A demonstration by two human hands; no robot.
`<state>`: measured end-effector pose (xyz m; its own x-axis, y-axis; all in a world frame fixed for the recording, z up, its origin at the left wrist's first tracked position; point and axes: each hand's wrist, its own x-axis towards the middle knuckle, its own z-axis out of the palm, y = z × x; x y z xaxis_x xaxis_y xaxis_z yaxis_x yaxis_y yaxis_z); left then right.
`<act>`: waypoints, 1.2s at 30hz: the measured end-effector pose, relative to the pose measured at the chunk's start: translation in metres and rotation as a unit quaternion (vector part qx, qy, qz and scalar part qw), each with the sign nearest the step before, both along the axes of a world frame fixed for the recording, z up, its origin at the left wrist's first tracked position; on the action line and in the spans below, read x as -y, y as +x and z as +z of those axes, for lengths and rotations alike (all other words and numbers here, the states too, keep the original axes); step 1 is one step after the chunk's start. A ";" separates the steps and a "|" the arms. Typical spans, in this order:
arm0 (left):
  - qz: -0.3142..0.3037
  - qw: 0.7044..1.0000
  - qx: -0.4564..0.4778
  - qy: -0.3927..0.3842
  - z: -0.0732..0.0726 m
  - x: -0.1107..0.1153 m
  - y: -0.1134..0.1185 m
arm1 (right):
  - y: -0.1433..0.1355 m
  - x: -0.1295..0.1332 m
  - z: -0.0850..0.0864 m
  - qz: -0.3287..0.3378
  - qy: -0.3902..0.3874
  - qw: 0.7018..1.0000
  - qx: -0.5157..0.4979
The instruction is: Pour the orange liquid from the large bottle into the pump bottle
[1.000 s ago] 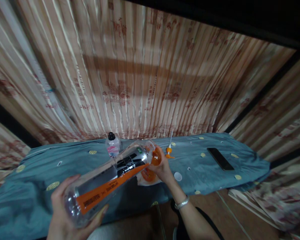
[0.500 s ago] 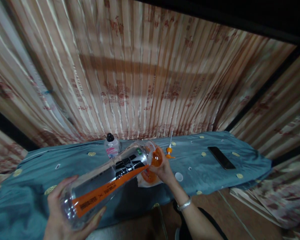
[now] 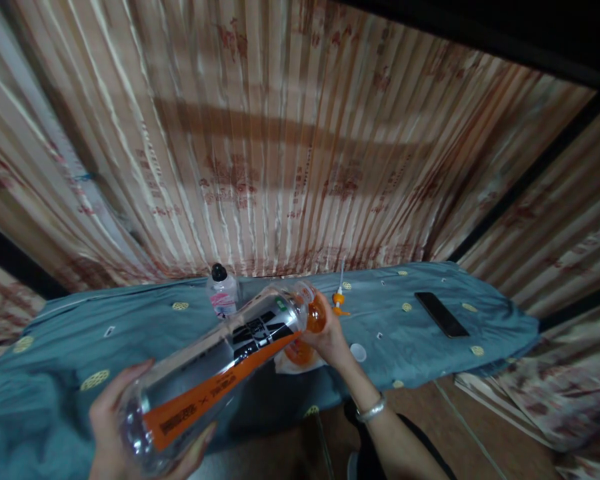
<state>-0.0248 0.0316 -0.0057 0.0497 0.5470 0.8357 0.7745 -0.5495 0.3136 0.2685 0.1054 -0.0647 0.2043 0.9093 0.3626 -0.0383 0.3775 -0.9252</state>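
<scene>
My left hand (image 3: 125,427) is wrapped round the base of a large clear plastic bottle (image 3: 215,370) with an orange and black label. The bottle is tilted, its neck up to the right, at the mouth of an orange see-through bottle (image 3: 316,317). My right hand (image 3: 325,337) grips that orange bottle near its top; whether the two mouths touch I cannot tell. Under the orange bottle lies a white tissue-like sheet (image 3: 287,365). An orange and white pump top (image 3: 339,301) lies just beyond my right hand, and a white round cap (image 3: 358,352) is beside my wrist.
A clear bottle with a black cap and pink label (image 3: 223,293) stands at the back. To the right lies a black phone (image 3: 441,315). All rest on a blue-green patterned sheet (image 3: 395,333), with a pleated curtain (image 3: 260,133) behind and dark frame bars at the sides.
The view has shifted slightly. Both hands keep their holds, and the large bottle stays tilted against the orange one with little visible movement.
</scene>
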 end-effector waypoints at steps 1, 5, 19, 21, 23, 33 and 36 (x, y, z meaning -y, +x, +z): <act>-0.003 1.000 0.005 -0.007 -0.001 0.001 0.000 | 0.000 0.000 0.000 0.003 -0.004 1.000 -0.006; -0.005 1.000 0.022 -0.012 0.000 0.004 0.003 | 0.001 0.000 0.000 0.007 -0.009 1.000 -0.024; -0.003 0.999 0.046 -0.030 -0.005 0.004 -0.002 | 0.002 0.001 0.001 0.006 -0.003 1.000 -0.015; -0.002 0.997 0.056 -0.052 -0.006 0.005 -0.003 | 0.002 0.001 0.003 0.002 -0.005 1.000 -0.005; -0.005 0.995 0.066 -0.071 -0.006 0.006 -0.003 | 0.002 0.001 0.003 -0.001 -0.003 1.000 -0.001; 0.018 0.985 0.122 -0.118 -0.003 0.013 0.004 | 0.002 -0.001 0.000 -0.001 0.009 1.000 -0.005; 0.010 0.993 0.082 -0.085 -0.004 0.010 0.000 | 0.002 -0.001 0.001 0.002 0.015 1.000 0.000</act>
<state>-0.0245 0.0212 -0.0093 -0.0923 0.6808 0.7266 0.7151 -0.4624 0.5241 0.2708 0.1061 -0.0638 0.1997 0.8993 0.3890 -0.0396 0.4041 -0.9139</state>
